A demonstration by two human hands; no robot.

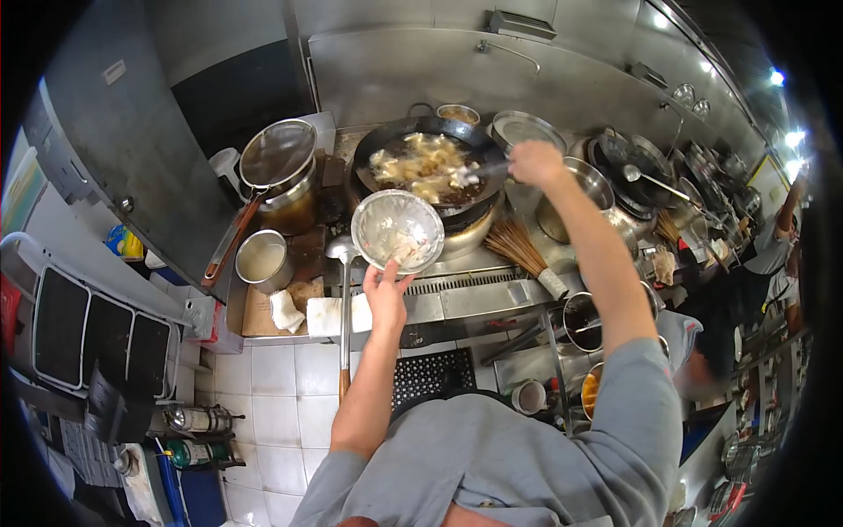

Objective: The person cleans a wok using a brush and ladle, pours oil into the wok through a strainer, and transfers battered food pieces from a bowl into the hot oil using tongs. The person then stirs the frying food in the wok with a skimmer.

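A metal bowl point(398, 230) with white batter smears and a few pale pieces is tilted in front of the wok, held at its near rim by my left hand point(385, 294). Over the right side of the wok, my right hand point(536, 164) is closed around a utensil point(494, 169) whose end reaches into the wok, beside a whitish piece. The dark wok point(362, 165) holds bubbling oil with many pale, battered pieces point(421, 162) spread through it.
A strainer point(279, 153) rests on a pot at the left, near a small pot point(262, 261). A long ladle point(344, 307) and folded cloths lie in front. A bamboo brush point(522, 250), a deep pot point(587, 183) and more woks stand rightward. Other people are at far right.
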